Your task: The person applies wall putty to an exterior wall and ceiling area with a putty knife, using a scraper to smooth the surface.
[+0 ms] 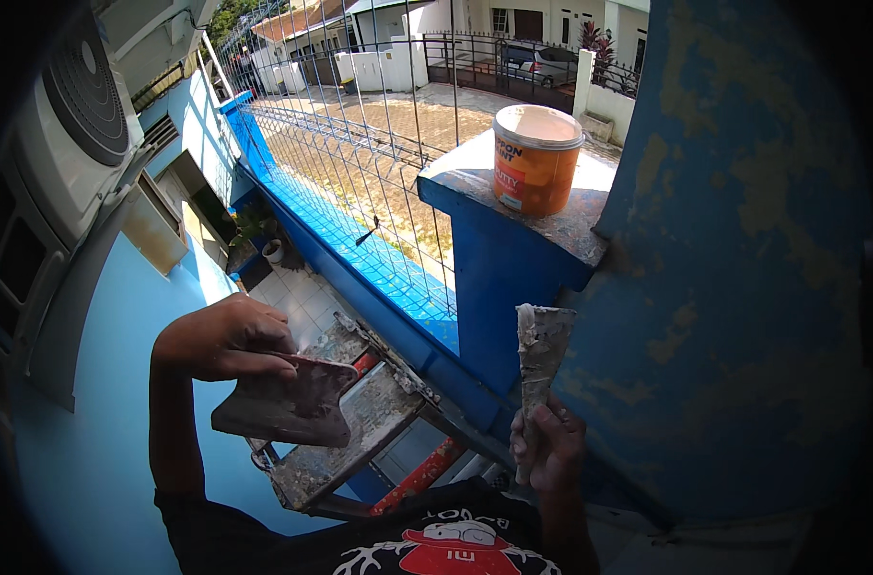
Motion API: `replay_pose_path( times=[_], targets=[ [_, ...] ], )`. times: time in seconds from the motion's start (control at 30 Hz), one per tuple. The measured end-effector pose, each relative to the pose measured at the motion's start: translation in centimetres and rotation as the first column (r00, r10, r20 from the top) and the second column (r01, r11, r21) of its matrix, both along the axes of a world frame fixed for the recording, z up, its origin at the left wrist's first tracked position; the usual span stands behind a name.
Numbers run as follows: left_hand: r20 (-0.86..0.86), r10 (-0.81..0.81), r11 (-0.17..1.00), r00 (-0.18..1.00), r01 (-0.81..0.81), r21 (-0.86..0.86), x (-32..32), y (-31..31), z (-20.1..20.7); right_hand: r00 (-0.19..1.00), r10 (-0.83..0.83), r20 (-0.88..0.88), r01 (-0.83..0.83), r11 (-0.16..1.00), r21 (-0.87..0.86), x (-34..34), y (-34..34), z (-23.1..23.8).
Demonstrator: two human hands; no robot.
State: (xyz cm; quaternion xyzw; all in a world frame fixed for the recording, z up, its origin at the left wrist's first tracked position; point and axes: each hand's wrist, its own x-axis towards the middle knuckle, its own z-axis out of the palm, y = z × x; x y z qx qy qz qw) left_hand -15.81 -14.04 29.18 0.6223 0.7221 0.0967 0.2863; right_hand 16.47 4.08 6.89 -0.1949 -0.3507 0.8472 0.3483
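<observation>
Hands first, nearest us: the right hand (548, 446) has its grip clamped round the lower end of a putty knife (540, 350), blade up beside the patchy blue wall (743, 287), while the left hand (223, 337) pinches the top edge of a flat scraper plate (288, 407) above the ladder top (360, 422). Both tools look light, thin and springy, smeared and likely slick, so best held by handle or bare edge. Farther off the orange putty can (535, 158) stands on the blue ledge (513, 206); the knife's handle is hidden in the fist, and the can's fill cannot be seen.
</observation>
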Motion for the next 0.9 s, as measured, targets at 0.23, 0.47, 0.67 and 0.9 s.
replay_pose_path(
  times=[0.23, 0.47, 0.67, 0.9],
  targets=[
    [0.884, 0.092, 0.883, 0.457, -0.449, 0.140, 2.3, 3.7, -4.5, 0.966, -0.185, -0.182, 0.220, 0.956, 0.196, 0.7, -0.2, 0.7],
    [0.869, 0.166, 0.968, -0.467, -0.093, -0.235, 11.3, 5.8, -16.3, 0.877, -0.480, 0.007, 0.334, 0.621, 0.709, 3.1, 1.6, 1.8],
    [0.836, 0.253, 0.965, -0.488, 0.067, -0.253, 13.9, 4.6, -16.3, 0.884, -0.421, -0.202, 0.324, 0.241, 0.915, 3.9, 3.3, 1.9],
    [0.672, 0.171, 0.933, -0.721, -0.100, -0.344, 17.7, 4.0, -16.5, 0.930, -0.299, -0.215, 0.309, 0.313, 0.898, 2.6, 4.1, 1.2]
  ],
)
